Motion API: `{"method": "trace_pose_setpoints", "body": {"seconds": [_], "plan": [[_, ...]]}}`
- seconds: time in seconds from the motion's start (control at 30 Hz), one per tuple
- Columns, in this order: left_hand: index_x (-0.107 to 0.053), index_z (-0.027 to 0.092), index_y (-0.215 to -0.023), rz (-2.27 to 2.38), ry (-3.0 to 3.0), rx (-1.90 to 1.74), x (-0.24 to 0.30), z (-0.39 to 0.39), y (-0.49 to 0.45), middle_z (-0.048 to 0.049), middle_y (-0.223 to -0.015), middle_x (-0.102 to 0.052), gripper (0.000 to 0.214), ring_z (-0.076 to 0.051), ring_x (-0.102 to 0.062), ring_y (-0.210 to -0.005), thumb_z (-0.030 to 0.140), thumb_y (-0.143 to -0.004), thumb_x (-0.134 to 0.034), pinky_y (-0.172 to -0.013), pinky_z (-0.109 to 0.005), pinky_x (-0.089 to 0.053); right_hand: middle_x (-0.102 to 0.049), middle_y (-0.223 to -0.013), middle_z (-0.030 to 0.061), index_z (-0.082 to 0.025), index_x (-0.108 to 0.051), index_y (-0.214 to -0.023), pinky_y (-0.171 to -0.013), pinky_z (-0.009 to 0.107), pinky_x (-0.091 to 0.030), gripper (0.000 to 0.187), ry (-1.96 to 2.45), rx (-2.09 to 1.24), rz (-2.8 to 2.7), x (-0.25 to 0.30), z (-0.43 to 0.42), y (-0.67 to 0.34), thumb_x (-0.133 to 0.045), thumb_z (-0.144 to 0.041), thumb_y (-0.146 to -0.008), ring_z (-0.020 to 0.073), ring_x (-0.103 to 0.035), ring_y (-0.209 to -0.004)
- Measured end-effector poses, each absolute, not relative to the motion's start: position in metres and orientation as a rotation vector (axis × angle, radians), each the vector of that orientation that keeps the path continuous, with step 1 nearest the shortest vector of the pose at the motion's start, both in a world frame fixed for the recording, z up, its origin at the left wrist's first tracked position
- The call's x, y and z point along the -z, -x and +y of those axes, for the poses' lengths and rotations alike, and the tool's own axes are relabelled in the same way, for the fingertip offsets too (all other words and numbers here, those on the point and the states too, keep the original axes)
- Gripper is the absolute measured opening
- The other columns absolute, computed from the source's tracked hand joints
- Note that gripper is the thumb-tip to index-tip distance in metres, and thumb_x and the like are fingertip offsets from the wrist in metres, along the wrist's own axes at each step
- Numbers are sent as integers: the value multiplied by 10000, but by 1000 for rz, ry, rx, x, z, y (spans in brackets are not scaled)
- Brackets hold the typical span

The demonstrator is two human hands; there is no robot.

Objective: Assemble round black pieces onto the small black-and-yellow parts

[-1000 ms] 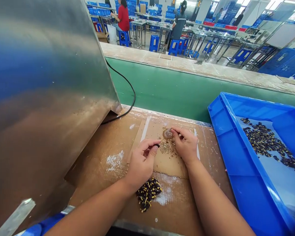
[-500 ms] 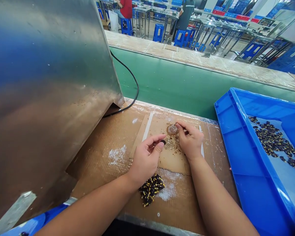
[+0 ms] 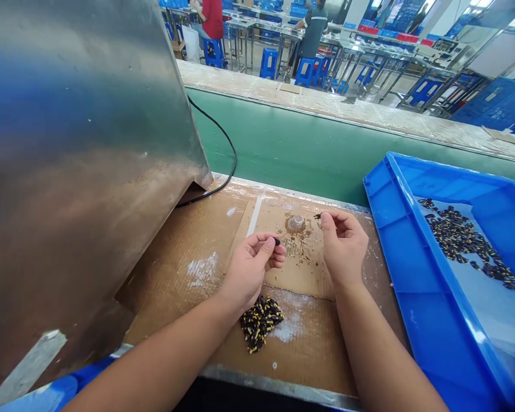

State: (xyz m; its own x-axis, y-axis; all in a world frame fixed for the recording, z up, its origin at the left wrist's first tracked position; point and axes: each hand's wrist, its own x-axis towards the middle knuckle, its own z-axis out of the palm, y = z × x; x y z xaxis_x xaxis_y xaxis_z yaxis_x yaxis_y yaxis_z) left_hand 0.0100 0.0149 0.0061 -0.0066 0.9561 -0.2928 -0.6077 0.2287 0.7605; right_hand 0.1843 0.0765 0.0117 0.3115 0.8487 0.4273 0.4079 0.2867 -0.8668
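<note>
Probably factory floor: conveyor belt (image 3: 326, 149), workbenches (image 3: 360, 57).

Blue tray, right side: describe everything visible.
The blue tray is a shallow rectangular bin, apparently moulded plastic, with a raised sloping rim. It sits flat on the right, beside the green belt; its right and near parts run out of frame. Inside lies a pale sheet with a scatter of small black-and-yellow parts. The right hand, pinching a small dark part, is near its left rim, not touching.
</note>
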Motion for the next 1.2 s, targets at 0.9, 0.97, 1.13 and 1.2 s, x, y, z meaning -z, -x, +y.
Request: {"method": "trace_pose_setpoints", "body": {"seconds": [0.9,0.97,1.13,1.2], "plan": [[-791,135,-885,865,-412,-1302,-11,12,-10,-80,-947,-774,158,-100,-706,-830,217,-772,-865,-804,-151,-580,-802,-907,35,-252,-780,-1055,-660,273,-665,171,1139,-1154,-1144,-21,1,-164,-750,-282,-889,143,-741,-695],[-794,139,-869,844,-381,-1287,-11,12,-9,-74,-938,-772,148,-90,-696,-821,216,-766,-867,-805,-145,-572,-810,-937,27,-277,-790,-1055,-714,307,-679,177,1147,-1122,-1179,-20,-2,-162,-754,-263,-882,153,-754,-726],[-800,145,-856,829,-371,-1266,-14,10,-9,-65,-896,-761,168,-86,-669,-788,240,-741,-877,-775,-145,-558,-807,-1009,7,-329,-788,-1081,-805,351,-675,196,1135,-1064,-1260,-12,-7,-156,-734,-255,-909,157,-765,-793],[-801,147,-843,835,-376,-1269,-15,9,-9,-65,-891,-759,176,-88,-662,-786,250,-728,-885,-774,-150,-553,-803,-1030,11,-323,-792,-1070,-812,347,-669,189,1149,-1028,-1295,-10,-9,-155,-733,-245,-907,169,-768,-855]]}}
